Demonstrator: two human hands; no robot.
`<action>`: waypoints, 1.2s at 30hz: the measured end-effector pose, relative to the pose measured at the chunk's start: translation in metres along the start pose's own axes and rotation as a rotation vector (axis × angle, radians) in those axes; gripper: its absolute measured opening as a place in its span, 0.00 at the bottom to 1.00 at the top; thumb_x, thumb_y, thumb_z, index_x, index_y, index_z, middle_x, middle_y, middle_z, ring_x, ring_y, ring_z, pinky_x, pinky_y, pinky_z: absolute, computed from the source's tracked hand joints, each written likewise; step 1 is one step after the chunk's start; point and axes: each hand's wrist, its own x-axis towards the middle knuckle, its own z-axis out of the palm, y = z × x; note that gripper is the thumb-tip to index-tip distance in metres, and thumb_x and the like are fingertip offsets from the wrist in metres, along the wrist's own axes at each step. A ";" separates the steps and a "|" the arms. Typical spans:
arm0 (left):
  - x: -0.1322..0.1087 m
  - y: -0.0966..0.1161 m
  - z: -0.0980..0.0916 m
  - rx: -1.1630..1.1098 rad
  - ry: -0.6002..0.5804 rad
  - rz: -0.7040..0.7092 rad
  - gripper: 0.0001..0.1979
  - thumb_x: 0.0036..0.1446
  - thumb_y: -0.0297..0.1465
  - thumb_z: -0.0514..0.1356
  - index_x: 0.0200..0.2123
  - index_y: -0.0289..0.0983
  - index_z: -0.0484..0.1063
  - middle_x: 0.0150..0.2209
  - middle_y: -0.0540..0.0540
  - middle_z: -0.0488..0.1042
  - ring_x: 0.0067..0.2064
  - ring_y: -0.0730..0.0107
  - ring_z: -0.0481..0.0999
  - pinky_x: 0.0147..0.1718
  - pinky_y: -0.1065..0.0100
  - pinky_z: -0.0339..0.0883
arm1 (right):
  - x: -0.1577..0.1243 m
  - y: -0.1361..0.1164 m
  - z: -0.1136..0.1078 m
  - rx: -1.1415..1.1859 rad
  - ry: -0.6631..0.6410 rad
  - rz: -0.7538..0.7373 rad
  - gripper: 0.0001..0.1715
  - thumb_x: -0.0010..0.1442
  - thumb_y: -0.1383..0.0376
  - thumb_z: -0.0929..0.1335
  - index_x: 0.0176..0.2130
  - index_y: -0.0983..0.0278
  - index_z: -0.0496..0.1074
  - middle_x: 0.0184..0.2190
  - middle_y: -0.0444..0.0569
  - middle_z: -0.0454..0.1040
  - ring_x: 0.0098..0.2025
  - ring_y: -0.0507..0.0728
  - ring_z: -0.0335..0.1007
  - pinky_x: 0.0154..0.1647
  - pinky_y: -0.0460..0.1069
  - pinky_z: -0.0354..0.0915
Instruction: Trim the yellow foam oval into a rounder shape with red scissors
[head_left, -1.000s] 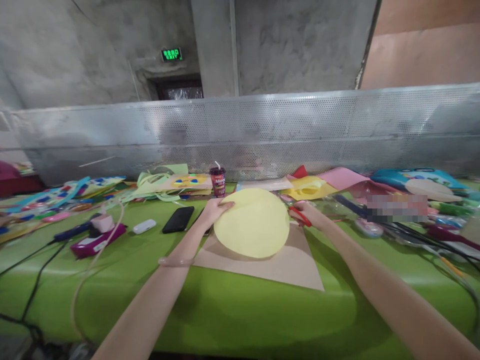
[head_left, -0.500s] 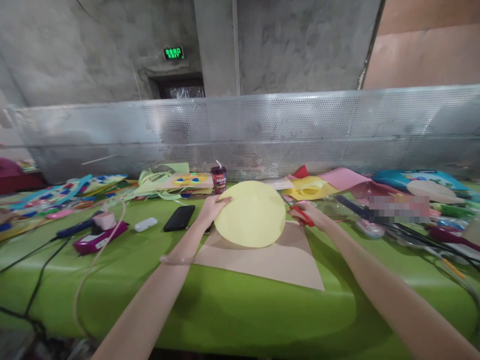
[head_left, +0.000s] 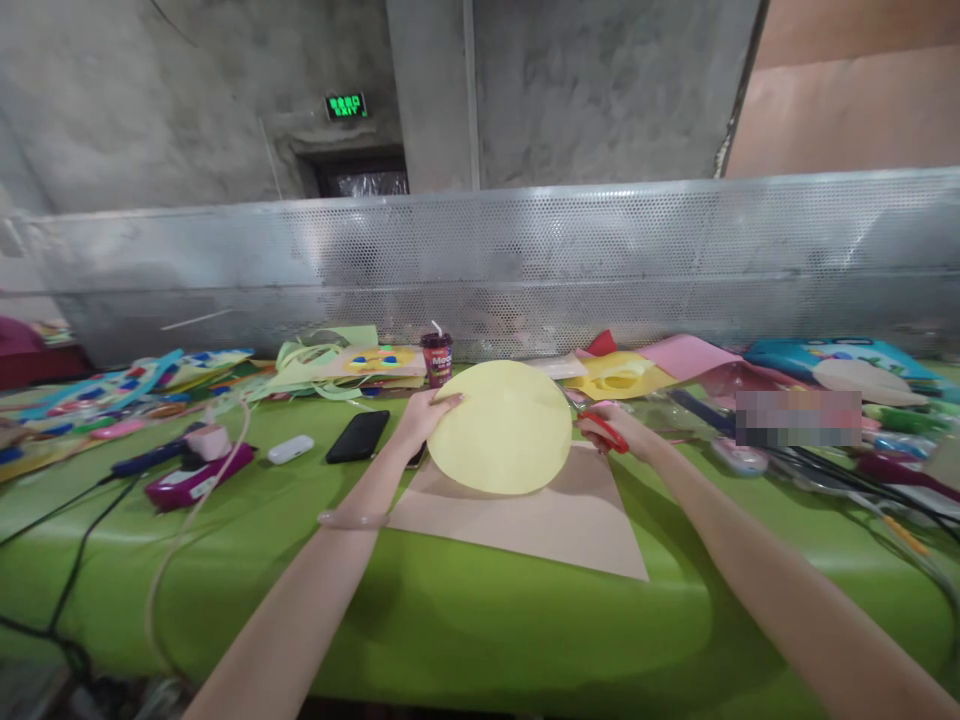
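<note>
A round pale yellow sheet of paper (head_left: 501, 430) is held up by my left hand (head_left: 429, 418), which pinches its left edge. My right hand (head_left: 613, 428) is closed around the red handles of a pair of scissors (head_left: 611, 434) at the sheet's right edge. The scissor blades are hardly visible, so whether they touch the paper is unclear. Below the round sheet, a beige sheet of paper (head_left: 525, 530) lies on the green table cover (head_left: 465, 630).
Left of my hands are a black phone (head_left: 358, 437), a white case (head_left: 291, 449) and a purple power strip (head_left: 199, 478) with cords. A lidded cup with a straw (head_left: 437, 358) stands behind. Coloured paper scraps (head_left: 622, 376) line the back, before a perforated metal panel (head_left: 510, 250).
The scissor blades, showing slightly beside the yellow sheet's right edge before, are now barely visible. Both hands have stayed almost in place.
</note>
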 end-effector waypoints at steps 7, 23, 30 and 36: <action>-0.004 0.004 0.001 0.052 -0.051 0.018 0.22 0.39 0.42 0.63 0.36 0.32 0.73 0.31 0.42 0.77 0.27 0.64 0.74 0.24 0.69 0.67 | -0.001 -0.001 -0.001 -0.015 -0.013 -0.009 0.18 0.48 0.58 0.64 0.15 0.63 0.56 0.11 0.40 0.59 0.14 0.47 0.56 0.18 0.45 0.58; -0.008 0.009 0.002 0.049 -0.111 -0.033 0.21 0.40 0.41 0.63 0.35 0.32 0.73 0.30 0.42 0.77 0.26 0.64 0.74 0.23 0.69 0.66 | 0.005 0.010 -0.002 -0.010 -0.012 -0.011 0.15 0.47 0.59 0.64 0.17 0.64 0.58 0.12 0.41 0.61 0.14 0.48 0.58 0.16 0.45 0.57; -0.008 0.010 0.002 0.003 -0.082 -0.027 0.21 0.40 0.41 0.63 0.35 0.31 0.73 0.31 0.41 0.77 0.27 0.64 0.75 0.24 0.68 0.67 | -0.001 -0.002 -0.004 -0.030 -0.005 -0.024 0.18 0.48 0.58 0.65 0.15 0.64 0.57 0.11 0.40 0.59 0.14 0.47 0.56 0.18 0.45 0.57; -0.005 0.008 -0.001 -0.031 0.012 -0.031 0.22 0.40 0.40 0.63 0.36 0.31 0.73 0.31 0.41 0.77 0.27 0.63 0.75 0.25 0.68 0.67 | -0.008 -0.005 -0.010 0.016 -0.148 0.017 0.19 0.51 0.55 0.63 0.17 0.65 0.60 0.13 0.42 0.61 0.16 0.47 0.57 0.18 0.45 0.54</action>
